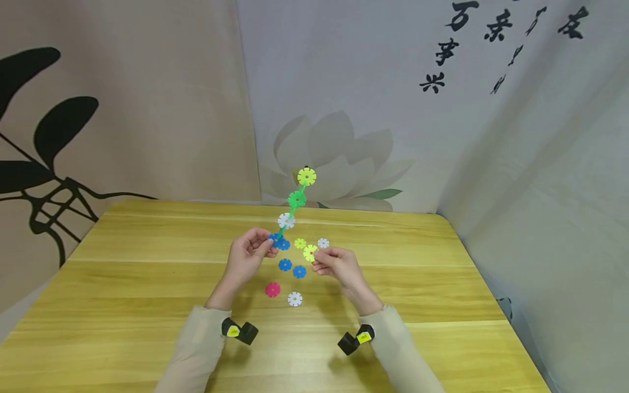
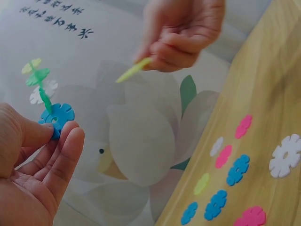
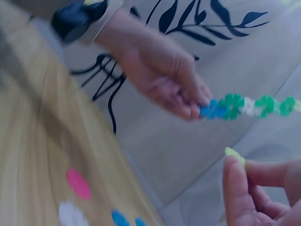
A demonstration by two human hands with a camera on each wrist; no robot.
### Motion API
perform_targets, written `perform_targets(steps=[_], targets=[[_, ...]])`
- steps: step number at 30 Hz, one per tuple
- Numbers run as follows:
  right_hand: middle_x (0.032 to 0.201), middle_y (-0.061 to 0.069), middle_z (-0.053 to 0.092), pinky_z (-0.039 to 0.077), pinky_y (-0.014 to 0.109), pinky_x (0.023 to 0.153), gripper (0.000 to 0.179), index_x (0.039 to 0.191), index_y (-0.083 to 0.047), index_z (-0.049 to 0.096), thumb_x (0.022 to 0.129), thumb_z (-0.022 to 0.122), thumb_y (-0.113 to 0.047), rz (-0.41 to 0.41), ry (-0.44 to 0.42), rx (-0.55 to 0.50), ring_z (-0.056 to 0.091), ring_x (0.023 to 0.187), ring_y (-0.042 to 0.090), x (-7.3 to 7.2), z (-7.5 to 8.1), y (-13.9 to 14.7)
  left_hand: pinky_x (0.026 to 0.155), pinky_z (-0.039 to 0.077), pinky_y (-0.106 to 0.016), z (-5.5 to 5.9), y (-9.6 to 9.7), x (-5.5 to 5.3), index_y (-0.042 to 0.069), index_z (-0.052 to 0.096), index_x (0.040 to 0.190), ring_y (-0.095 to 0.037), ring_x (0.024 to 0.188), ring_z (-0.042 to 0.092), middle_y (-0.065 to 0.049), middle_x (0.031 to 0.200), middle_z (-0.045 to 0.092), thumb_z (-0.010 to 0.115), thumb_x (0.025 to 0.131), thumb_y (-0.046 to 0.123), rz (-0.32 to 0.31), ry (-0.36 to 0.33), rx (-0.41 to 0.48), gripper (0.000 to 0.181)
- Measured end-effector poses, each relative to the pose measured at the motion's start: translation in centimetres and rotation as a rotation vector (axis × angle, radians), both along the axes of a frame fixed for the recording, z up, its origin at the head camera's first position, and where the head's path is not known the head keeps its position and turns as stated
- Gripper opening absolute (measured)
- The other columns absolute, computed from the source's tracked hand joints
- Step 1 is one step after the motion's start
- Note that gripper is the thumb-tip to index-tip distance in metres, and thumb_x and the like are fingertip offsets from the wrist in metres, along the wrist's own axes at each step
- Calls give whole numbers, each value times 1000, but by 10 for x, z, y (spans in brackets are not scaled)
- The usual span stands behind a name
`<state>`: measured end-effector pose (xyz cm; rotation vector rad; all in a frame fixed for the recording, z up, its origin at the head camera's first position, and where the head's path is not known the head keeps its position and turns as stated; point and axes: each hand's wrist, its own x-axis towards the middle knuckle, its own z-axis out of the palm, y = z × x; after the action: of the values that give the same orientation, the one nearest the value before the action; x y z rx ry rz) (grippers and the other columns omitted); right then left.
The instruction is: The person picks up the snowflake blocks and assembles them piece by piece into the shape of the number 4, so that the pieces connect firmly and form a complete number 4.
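My left hand [image 1: 244,255] pinches the blue end of a chain of notched plastic snowflake discs, raised above the table. From the blue end [image 2: 63,115], the chain runs up and away through green, white and more green discs [image 1: 297,199] to a yellow disc [image 1: 307,176] at its far tip. On the right, my right hand [image 1: 340,266] pinches a single yellow snowflake disc [image 1: 309,252] between thumb and fingers. That disc is apart from the chain and appears nearly edge-on in the left wrist view.
Loose discs lie on the wooden table [image 1: 147,284] below the hands: blue ones [image 1: 285,265], a pink one [image 1: 272,290], white ones [image 1: 295,299] and a yellow one [image 1: 300,243]. More pink discs [image 2: 224,156] show in the left wrist view. A printed curtain [image 1: 344,82] hangs behind.
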<state>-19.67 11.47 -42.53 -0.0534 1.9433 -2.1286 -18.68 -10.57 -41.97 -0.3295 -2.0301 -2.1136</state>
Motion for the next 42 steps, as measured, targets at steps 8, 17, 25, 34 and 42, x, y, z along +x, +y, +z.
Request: perform_targets(steps=[8, 17, 25, 34, 42], targets=[[65, 1, 61, 51, 15, 50, 11, 83, -1, 61, 90, 59, -9, 73, -45, -83, 59, 54, 8, -3, 16, -22, 67, 58, -23, -1, 4, 1, -12, 54, 98, -9, 70, 61, -23, 86, 56, 51, 90, -12, -4, -7, -34, 8], [63, 0, 59, 48, 13, 47, 13, 81, 1, 56, 91, 56, -8, 72, -39, -81, 55, 51, 7, -4, 22, -35, 66, 58, -23, -1, 5, 2, -12, 55, 96, -9, 70, 60, -18, 83, 58, 52, 89, -12, -10, -7, -33, 8], [63, 0, 56, 45, 12, 46, 7, 87, 1, 53, 88, 56, -5, 120, -60, -54, 51, 49, 5, -7, 28, -38, 65, 59, -24, -3, 2, 2, -14, 57, 94, -9, 68, 61, -19, 82, 60, 55, 88, -10, -11, -12, -33, 7], [62, 0, 55, 45, 11, 45, 7, 91, 4, 51, 90, 54, -2, 132, -118, -62, 51, 49, 4, -7, 28, -38, 63, 59, -25, -1, 3, 4, -14, 60, 91, -9, 64, 61, -22, 80, 61, 59, 87, -9, 12, -44, -84, 7], [60, 0, 55, 46, 11, 45, 9, 82, -1, 50, 90, 53, -2, 138, -168, -72, 52, 49, 4, -6, 23, -37, 61, 59, -26, -7, 2, 4, -15, 61, 89, -10, 63, 62, -21, 78, 63, 59, 86, -10, 7, -48, -107, 6]])
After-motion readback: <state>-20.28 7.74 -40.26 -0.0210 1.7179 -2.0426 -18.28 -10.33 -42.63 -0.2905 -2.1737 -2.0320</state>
